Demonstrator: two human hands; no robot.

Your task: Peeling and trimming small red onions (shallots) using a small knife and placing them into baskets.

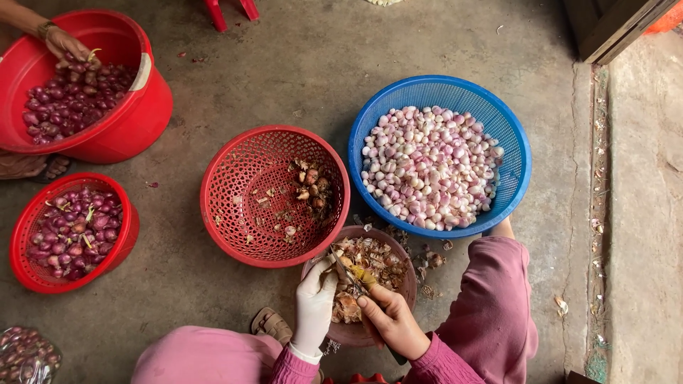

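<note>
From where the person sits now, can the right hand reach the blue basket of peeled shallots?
Probably yes. The right hand is over the brown bowl, and the blue basket stands just beyond the bowl on that side, its rim almost touching it. Nothing stands between them. The hand holds a small knife, though.

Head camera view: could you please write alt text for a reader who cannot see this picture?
Seen from above, a white-gloved left hand and a bare right hand peel a small shallot over a round brown bowl of papery skins. Beyond it stand a blue plastic basket of peeled pale shallots and a nearly bare red mesh basket on a concrete floor.
</note>
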